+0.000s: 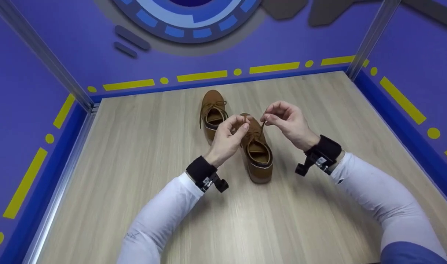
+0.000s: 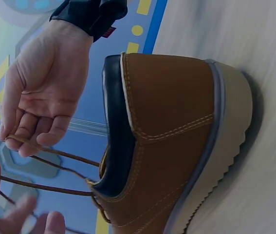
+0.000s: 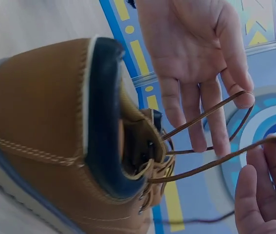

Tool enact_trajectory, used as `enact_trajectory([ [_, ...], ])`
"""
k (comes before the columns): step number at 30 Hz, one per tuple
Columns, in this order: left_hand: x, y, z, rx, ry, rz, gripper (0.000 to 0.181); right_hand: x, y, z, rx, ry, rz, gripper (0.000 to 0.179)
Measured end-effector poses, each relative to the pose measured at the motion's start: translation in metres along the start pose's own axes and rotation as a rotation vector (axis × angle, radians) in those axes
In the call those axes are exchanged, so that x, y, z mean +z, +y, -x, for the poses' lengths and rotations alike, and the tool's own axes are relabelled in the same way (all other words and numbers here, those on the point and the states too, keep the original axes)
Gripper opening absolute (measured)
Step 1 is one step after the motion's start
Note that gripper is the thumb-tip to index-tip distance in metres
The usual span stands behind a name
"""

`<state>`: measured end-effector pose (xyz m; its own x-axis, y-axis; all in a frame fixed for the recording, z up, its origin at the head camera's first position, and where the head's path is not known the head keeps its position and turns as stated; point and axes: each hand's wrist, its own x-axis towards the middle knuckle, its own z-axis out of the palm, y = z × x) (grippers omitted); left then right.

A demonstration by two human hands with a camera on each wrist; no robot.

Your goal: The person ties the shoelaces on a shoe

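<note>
A brown lace-up shoe with a dark padded collar and thick pale sole stands on the table, heel toward me. Above its left side, my left hand pinches a brown lace; in the right wrist view that lace makes a loop at the thumb and fingertip. On the other side my right hand pinches another length of brown lace between thumb and fingers. Both strands are drawn up from the shoe's opening, and the hands are apart. The left wrist view shows the shoe's heel and side close up.
A matching brown shoe, its lace tied in a bow, stands just behind and left. Both are on a light wood-grain table. Blue-purple panels with yellow marks and metal posts enclose its back and sides.
</note>
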<state>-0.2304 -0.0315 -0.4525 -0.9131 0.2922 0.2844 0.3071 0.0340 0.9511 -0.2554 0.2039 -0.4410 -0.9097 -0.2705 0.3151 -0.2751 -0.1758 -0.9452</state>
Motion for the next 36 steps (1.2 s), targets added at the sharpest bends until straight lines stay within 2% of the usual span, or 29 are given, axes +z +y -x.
enact_trajectory([
  [6,-0.001,0.011,-0.005,0.007,-0.012,0.073,0.022,0.005,-0.01,-0.004,-0.05,0.006,0.005,0.008],
  [12,0.0,0.013,-0.007,0.015,0.005,-0.01,0.031,0.008,-0.019,-0.006,-0.126,-0.02,0.039,0.013],
  [18,0.001,0.011,-0.011,-0.003,0.007,-0.008,0.052,0.009,-0.025,-0.004,-0.151,-0.014,0.013,0.013],
  [21,0.0,0.012,-0.014,-0.004,-0.003,-0.007,0.053,0.009,-0.029,-0.003,-0.086,-0.017,-0.041,0.017],
  [26,0.0,0.014,-0.014,-0.038,-0.002,-0.015,0.025,0.006,-0.031,-0.006,0.134,-0.004,-0.126,0.027],
  [29,-0.001,0.014,-0.014,-0.051,0.021,0.018,0.017,0.003,-0.03,-0.007,0.178,0.009,-0.167,0.028],
  [31,-0.001,0.014,-0.015,-0.043,0.039,0.032,0.017,0.003,-0.03,-0.007,0.142,0.014,-0.198,0.028],
  [34,-0.002,0.017,-0.018,-0.03,0.055,0.031,0.019,0.004,-0.032,-0.007,0.037,0.014,-0.239,0.027],
  [36,-0.002,0.02,-0.021,-0.024,0.046,0.012,0.02,0.006,-0.035,-0.006,-0.029,0.008,-0.227,0.025],
])
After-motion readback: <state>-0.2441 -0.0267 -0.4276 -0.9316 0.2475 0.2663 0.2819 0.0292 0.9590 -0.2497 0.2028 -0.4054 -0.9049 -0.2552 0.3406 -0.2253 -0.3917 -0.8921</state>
